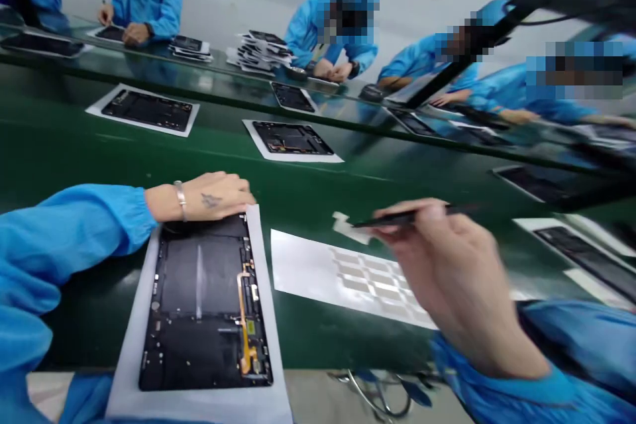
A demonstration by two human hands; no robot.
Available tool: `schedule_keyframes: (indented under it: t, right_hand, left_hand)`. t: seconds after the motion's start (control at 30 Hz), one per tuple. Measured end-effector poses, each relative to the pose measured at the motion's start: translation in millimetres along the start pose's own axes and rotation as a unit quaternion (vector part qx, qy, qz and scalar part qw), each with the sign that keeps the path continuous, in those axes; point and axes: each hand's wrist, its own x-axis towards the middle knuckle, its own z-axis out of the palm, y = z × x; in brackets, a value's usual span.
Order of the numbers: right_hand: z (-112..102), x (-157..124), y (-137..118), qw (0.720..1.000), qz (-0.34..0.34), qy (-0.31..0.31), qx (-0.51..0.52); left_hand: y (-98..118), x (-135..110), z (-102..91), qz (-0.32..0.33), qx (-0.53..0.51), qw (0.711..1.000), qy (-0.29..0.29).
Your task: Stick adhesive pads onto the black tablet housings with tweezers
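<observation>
My left hand [211,197] is closed over the far edge of an open tablet housing [199,331], its fingertips partly hidden. The black housing lies on a white sheet [163,405] in front of me, with an orange flex cable [242,298] along its right side. To the right, my right hand [452,271] pinches black tweezers [397,218] above the bench. A small whitish piece [350,228] shows at the tweezers' tip; I cannot tell if it is gripped. Below it lies a white sheet of grey rectangular stickers [370,275], partly covered by my right hand.
On the green bench [199,159], more tablet housings [295,139] lie on white sheets ahead and at the right. Beyond a raised glassy ledge [223,86], co-workers in blue sit near a stack of parts [261,53]. A dark post [467,53] slants at the right.
</observation>
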Motion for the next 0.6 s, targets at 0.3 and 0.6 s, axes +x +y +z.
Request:
schedule_keyframes:
  t: [0.3, 0.6]
  right_hand:
    - [127.8, 43.3, 57.8, 0.974, 0.148, -0.173, 0.003]
    - [122.4, 37.7, 65.4, 0.966, 0.181, -0.18, -0.037]
  left_hand:
    - [-21.9, -67.7, 29.8, -0.029, -0.133, 0.986, 0.097]
    - [-16.9, -61.2, 34.4, -0.036, -0.137, 0.984, 0.108]
